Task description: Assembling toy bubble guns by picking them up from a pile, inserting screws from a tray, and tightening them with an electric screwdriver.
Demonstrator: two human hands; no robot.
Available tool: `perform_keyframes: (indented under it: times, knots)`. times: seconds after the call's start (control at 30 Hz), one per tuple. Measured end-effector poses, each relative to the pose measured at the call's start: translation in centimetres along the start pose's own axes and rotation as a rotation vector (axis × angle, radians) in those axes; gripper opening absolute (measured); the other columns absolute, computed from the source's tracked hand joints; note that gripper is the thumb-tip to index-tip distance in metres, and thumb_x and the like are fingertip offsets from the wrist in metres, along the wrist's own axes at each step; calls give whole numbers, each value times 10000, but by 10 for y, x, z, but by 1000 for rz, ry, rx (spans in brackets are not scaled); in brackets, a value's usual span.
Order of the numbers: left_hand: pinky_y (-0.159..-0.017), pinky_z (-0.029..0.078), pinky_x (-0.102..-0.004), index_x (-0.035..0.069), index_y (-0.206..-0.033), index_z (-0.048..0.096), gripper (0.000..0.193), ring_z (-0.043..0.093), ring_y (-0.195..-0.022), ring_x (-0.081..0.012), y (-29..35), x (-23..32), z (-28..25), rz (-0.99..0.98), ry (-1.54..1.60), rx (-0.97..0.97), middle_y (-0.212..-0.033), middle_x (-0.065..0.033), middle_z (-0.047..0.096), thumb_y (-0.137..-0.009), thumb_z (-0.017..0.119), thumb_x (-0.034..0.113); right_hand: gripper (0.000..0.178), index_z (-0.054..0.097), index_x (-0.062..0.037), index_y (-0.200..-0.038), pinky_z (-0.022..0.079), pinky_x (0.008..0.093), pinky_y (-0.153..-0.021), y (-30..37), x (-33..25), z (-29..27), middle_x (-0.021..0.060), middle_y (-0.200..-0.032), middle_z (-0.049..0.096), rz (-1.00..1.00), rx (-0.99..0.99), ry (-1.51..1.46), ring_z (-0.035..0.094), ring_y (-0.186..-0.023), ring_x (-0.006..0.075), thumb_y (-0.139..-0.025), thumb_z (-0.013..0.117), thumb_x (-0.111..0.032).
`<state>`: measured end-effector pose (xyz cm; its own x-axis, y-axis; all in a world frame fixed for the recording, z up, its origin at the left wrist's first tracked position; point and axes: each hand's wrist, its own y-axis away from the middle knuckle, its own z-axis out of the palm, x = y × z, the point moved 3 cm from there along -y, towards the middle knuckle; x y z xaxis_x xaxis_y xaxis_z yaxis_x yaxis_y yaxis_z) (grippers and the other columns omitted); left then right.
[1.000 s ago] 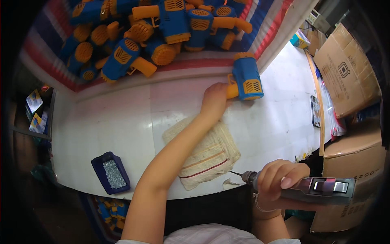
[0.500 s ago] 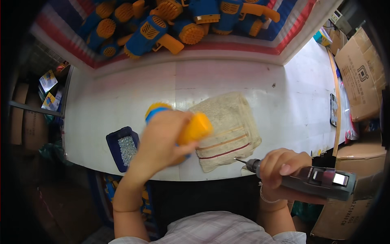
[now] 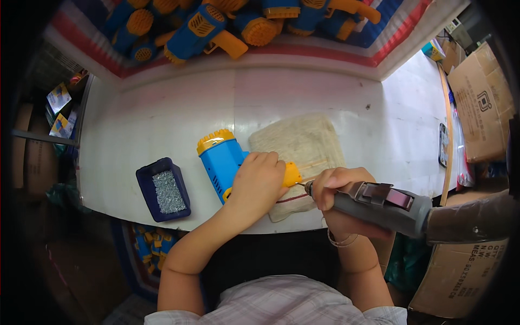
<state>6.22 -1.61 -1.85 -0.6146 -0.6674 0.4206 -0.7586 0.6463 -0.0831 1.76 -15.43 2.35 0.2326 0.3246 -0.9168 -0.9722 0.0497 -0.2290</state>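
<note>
1. Nearest, at the lower edge, is the person's pale checked shirt (image 3: 298,303). Left of it, below the table edge, lies a pile of blue and yellow pieces (image 3: 155,245).
2. The right hand (image 3: 342,179), with a bracelet (image 3: 342,245) at its wrist, is wrapped around a grey power screwdriver (image 3: 401,216). The tool points left, its thin bit at the butt end of the toy gun's yellow handle; whether the tip touches, I cannot tell.
3. The left hand (image 3: 257,179) is clamped over the handle of the toy gun (image 3: 222,160), covering most of it. The two hands are apart, with the handle's end and the bit between them.
4. The toy gun lies beneath the left hand. Its blue body, capped with a ridged yellow ring, reaches out to the left of the fingers, and its handle points right, toward the right hand, over a folded beige cloth (image 3: 303,135).
5. Left of the toy gun, well apart from both hands, a dark blue bin (image 3: 146,187) holds small silvery screws (image 3: 169,194).
6. Farther right on the white table (image 3: 379,135) lies a phone (image 3: 443,145), with a brown carton (image 3: 479,100) beyond it.
7. Farthest, across the table's back, a container (image 3: 325,60) lined with striped sheeting holds a heap of similar toy guns (image 3: 197,30).
</note>
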Motion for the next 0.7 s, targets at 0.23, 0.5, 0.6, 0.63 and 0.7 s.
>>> perform_keyframes:
  times: [0.23, 0.5, 0.6, 0.63, 0.7]
  knots:
    - [-813, 400, -357, 22, -845, 572, 342, 518, -880, -276, 0, -2, 2, -45, 43, -49, -848, -100, 532, -588, 733, 181, 896, 500, -4, -758, 372, 239, -431, -2, 18, 1, 48, -564, 501, -66, -43, -22, 471, -485, 144, -512, 442, -863]
    - [-853, 375, -365, 22, -994, 573, 455, 522, -876, -263, 12, -3, -9, 2, 13, -8, -854, -103, 540, -624, 727, 238, 1042, 500, -10, -1053, 283, 204, -356, -7, -10, 5, -30, -471, 383, -300, 71, -126, 362, -385, 81, -564, 257, -898]
    - [-842, 375, -353, 8, -1128, 536, 585, 517, -874, -264, 43, 13, -80, -11, 204, 87, -893, -111, 551, -648, 728, 281, 1029, 500, -12, -1097, 272, 197, -352, -8, -26, 4, -35, -470, 379, -354, 65, -123, 356, -380, 76, -595, 270, -880]
    - [-837, 379, -349, 5, -1162, 522, 627, 514, -880, -266, 66, 16, -107, -58, 269, 107, -913, -115, 557, -647, 732, 296, 1017, 502, -13, -1092, 273, 196, -353, -9, -24, 1, -33, -470, 381, -336, 69, -102, 357, -380, 76, -603, 277, -875]
    - [-827, 390, -351, -3, -1201, 496, 712, 511, -898, -274, 118, 17, -144, -260, 38, 278, -951, -126, 566, -609, 755, 297, 998, 504, -8, -1084, 281, 194, -358, -8, -19, -2, -31, -466, 381, -276, 168, -28, 365, -384, 79, -618, 291, -865]
